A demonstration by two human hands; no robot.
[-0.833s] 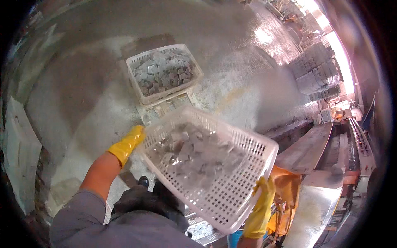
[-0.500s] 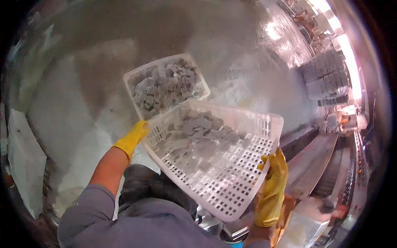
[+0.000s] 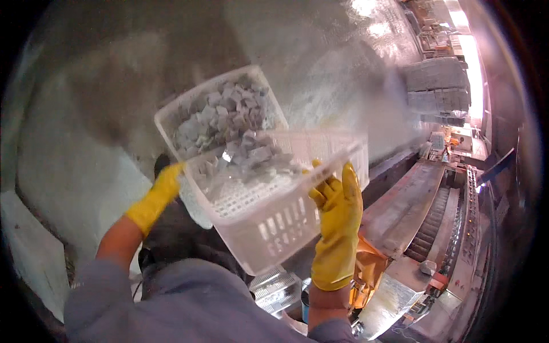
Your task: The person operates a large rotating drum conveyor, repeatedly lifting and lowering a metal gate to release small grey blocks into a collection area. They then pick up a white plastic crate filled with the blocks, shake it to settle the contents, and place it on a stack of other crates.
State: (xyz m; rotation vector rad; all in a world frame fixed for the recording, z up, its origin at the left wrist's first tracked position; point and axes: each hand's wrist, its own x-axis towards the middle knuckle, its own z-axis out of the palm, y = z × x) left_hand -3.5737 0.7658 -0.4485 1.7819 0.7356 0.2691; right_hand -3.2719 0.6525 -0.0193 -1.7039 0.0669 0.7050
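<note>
White basket (image 3: 280, 231) is up off the floor in front of us, tilted, right end high, left end low by the lower basket (image 3: 277, 106). We have it by both ends.

Left hand (image 3: 164, 187), yellow glove: closed on the left end. Fingertips blurred, so we can't tell how they wrap the rim. Right hand (image 3: 336, 226), same glove: holding the right end, rim between thumb and fingers, palm side facing us.

Load is grey pieces (image 3: 257, 153), flat and broken, bunched at the low left end and far side. On the right we see bare slotted bottom. Near wall shows its long slots.

Lower basket sits just beyond ours, also white, heaped with a similar grey pile (image 3: 220, 114). Our basket overlaps its near edge in view; can't tell whether the two touch.

Around us: wet grey floor (image 3: 320, 74) ahead, pale block (image 3: 35, 251) on the left, small white crate (image 3: 275, 290) below our basket in view. To the right, an orange sheet (image 3: 367, 268) near the right hand, then a long machine (image 3: 436, 214) with a row of rollers, and pale stacked bundles (image 3: 437, 86) farther off.
</note>
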